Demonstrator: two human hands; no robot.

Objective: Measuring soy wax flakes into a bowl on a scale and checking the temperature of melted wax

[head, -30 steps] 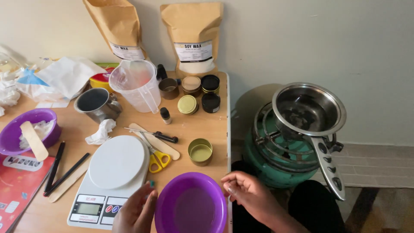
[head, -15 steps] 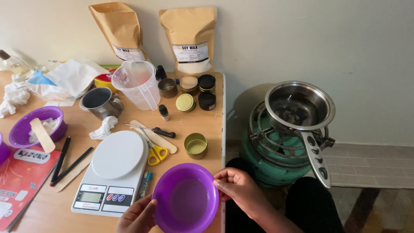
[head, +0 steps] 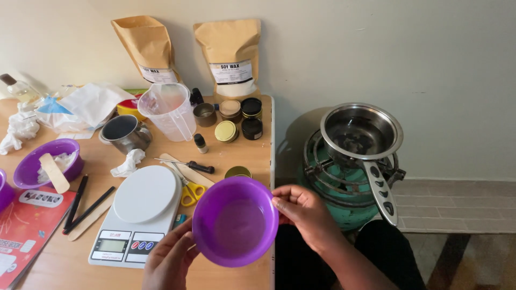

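Since a second ago, we have lifted the empty purple bowl (head: 235, 221) off the table (head: 236, 156) and tilted its mouth toward us, so it now hides most of the gold tin (head: 237, 172). Our left hand (head: 171, 260) cups its lower rim and our right hand (head: 304, 210) pinches the right rim, fingers of both clenched on the bowl, which hangs in the air just right of the white kitchen scale (head: 141, 212). We judge this the carrying step; the next move calls for levelling the bowl and keeping both grips steady.
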